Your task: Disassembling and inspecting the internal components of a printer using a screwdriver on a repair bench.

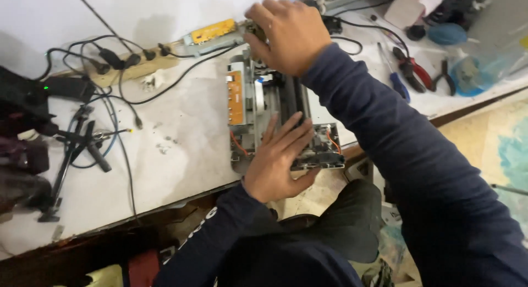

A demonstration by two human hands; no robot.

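**Dark navy sleeves, bare hands**

The person is wearing a dark navy long-sleeved top, both sleeves reaching down to the wrists. The left hand (278,157) and right hand (289,34) are going bare, without gloves or rings. Pale lettering is showing along the left sleeve (203,232), just below its elbow.

— How's the light?
— Bright and even on the white tabletop (181,133), soft shadows only under the cables (124,155).
— Anything dim?
— The lower left corner falls dark, detail lost.
— Sharpness?
— Slight motion blur overall; edges bend a little, and the right side looks washed out.
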